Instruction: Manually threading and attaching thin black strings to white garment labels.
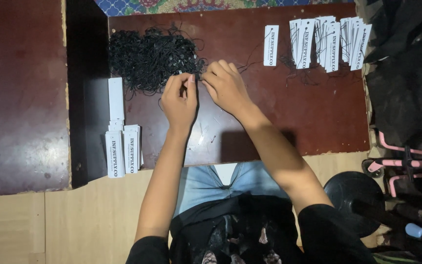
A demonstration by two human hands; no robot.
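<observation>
Both hands, left [179, 100] and right [224, 85], pinched one thin black string [197, 76] beside the pile [150, 58]; light, limp, tangle-prone, probably best gripped near its end.

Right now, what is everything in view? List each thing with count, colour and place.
table: one, dark reddish brown, centre
pile of strings: one tangle, black, table's upper left
unstrung tags: small stacks plus a few singles, white, table's left edge
single tag: one, white, top middle
strung tags: a fanned row, count unclear, white with black strings, top right
round weight plate: one, black, floor at lower right
pink frame: one, pink, right edge
left hand: fingers pinched at the pile's edge
right hand: fingers meeting the left's, apparently on a thin black string
</observation>
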